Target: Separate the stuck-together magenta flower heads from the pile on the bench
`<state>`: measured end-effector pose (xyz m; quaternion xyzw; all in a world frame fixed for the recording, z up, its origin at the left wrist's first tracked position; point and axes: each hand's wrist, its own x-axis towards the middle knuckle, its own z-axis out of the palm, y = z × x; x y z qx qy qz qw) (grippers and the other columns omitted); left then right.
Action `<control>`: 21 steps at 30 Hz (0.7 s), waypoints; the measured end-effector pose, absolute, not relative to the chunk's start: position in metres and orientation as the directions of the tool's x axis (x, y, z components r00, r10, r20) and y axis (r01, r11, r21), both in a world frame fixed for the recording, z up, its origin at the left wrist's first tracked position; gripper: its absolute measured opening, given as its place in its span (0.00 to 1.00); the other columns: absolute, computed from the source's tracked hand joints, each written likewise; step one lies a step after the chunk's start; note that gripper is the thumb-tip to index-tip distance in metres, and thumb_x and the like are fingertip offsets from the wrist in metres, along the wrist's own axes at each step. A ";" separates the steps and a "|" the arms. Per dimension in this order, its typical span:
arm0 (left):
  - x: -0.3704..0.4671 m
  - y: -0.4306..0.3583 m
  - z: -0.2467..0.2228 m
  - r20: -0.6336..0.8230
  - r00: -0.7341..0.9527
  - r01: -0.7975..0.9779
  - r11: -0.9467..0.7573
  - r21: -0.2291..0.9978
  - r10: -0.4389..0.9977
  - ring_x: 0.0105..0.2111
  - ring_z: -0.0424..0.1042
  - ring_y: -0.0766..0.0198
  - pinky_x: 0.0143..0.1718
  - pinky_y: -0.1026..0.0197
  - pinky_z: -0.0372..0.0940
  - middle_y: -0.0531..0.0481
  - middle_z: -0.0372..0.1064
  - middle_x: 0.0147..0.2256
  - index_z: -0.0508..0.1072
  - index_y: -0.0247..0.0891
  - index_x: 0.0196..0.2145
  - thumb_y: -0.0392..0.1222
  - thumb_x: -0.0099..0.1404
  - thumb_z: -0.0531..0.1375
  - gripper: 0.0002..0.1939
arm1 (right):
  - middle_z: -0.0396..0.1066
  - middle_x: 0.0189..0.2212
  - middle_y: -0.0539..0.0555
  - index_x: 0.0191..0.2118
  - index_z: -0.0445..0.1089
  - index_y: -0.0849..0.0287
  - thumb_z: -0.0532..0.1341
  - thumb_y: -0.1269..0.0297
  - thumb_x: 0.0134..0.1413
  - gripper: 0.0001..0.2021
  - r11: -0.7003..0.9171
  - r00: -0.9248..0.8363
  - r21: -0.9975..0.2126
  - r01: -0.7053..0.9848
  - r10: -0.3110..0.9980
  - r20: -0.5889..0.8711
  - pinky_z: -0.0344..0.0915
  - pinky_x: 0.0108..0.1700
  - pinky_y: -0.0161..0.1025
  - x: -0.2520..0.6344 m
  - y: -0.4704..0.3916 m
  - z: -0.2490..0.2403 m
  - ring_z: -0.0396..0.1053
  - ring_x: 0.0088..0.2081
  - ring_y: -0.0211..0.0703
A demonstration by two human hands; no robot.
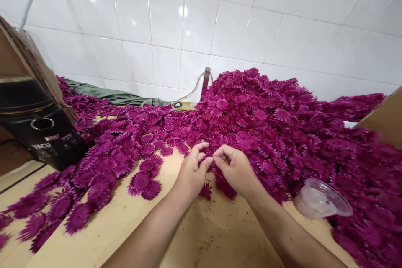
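My left hand point(194, 171) and my right hand point(236, 171) meet at the fingertips above the middle of the table. Each is closed in a pinch. Between them shows a bit of a magenta artificial flower piece point(211, 164), mostly hidden by the fingers. Just below my hands, a loose magenta flower piece point(206, 191) lies on the tabletop. Right behind and beside my right hand rises a large heap of magenta flower pieces point(254, 113) with fringed petals. A smaller group of them point(145, 178) lies left of my left hand.
A black vacuum bottle point(47, 130) stands at the left beside a cardboard box point(21, 56). More flower pieces point(103, 167) spread across the left side. A clear plastic cup point(322, 201) lies tipped at the right. Green cloth point(116, 93) runs along the white tiled wall point(166, 21).
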<state>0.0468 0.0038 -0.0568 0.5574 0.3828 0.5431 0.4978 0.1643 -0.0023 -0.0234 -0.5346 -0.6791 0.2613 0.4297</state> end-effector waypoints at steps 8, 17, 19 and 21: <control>0.049 -0.004 -0.045 0.106 0.120 -0.136 -0.089 0.987 0.987 0.30 0.67 0.66 0.31 0.64 0.59 0.54 0.69 0.27 0.63 0.38 0.45 0.30 0.52 0.57 0.21 | 0.66 0.28 0.54 0.31 0.63 0.58 0.54 0.69 0.40 0.07 0.194 0.319 -0.622 0.759 0.721 0.615 0.61 0.38 0.46 0.250 0.026 -0.008 0.64 0.31 0.46; 0.050 0.005 -0.054 0.017 0.091 -0.284 0.009 0.959 0.996 0.14 0.57 0.73 0.19 0.69 0.54 0.63 0.59 0.13 0.64 0.37 0.27 0.31 0.46 0.60 0.09 | 0.69 0.33 0.56 0.34 0.67 0.58 0.56 0.68 0.49 0.05 0.501 -0.222 -0.429 0.751 0.804 0.551 0.60 0.41 0.45 0.169 -0.018 -0.016 0.64 0.37 0.46; 0.047 0.006 -0.052 0.012 0.061 -0.283 0.006 0.959 0.998 0.15 0.58 0.73 0.19 0.69 0.54 0.61 0.61 0.15 0.64 0.36 0.25 0.33 0.46 0.60 0.08 | 0.69 0.30 0.54 0.32 0.66 0.58 0.57 0.68 0.48 0.04 0.455 -0.235 -0.559 0.693 0.876 0.421 0.61 0.38 0.43 0.158 -0.018 -0.022 0.64 0.35 0.44; 0.044 0.007 -0.050 0.008 0.023 -0.260 -0.002 0.966 1.000 0.16 0.59 0.73 0.19 0.69 0.55 0.60 0.62 0.16 0.65 0.36 0.25 0.34 0.46 0.60 0.07 | 0.67 0.27 0.52 0.31 0.65 0.58 0.57 0.68 0.47 0.03 0.346 -0.207 -0.720 0.601 0.938 0.278 0.62 0.35 0.40 0.155 -0.015 -0.027 0.64 0.31 0.41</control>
